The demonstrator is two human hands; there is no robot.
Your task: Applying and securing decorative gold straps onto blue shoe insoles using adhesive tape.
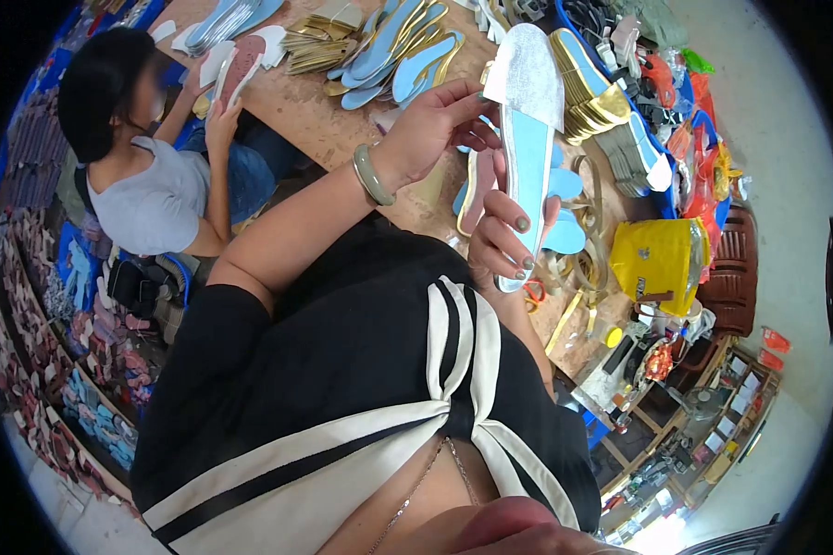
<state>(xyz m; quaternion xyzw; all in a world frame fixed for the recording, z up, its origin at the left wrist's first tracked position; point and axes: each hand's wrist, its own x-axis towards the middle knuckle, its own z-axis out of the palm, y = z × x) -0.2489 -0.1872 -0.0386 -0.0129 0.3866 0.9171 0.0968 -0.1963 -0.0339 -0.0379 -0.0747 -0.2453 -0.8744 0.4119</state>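
It was a workshop where I saw people work on bits of shoes. A big brown table (342,129) held pile after pile of flat blue soles (426,69), and a stack with gold ends (596,113) lay near its edge. One worker (342,361) had a blue and silver sole (528,157), and a person (148,194) sat there with a pink sole (242,67). Heaps of pink and purple pieces (28,370) lay down one side.

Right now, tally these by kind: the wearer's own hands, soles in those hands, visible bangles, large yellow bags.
Wearer's hands (left hand, right hand): 2
Blue sole with silvery toe cover: 1
Green bangle: 1
Large yellow bag: 1
Total: 5
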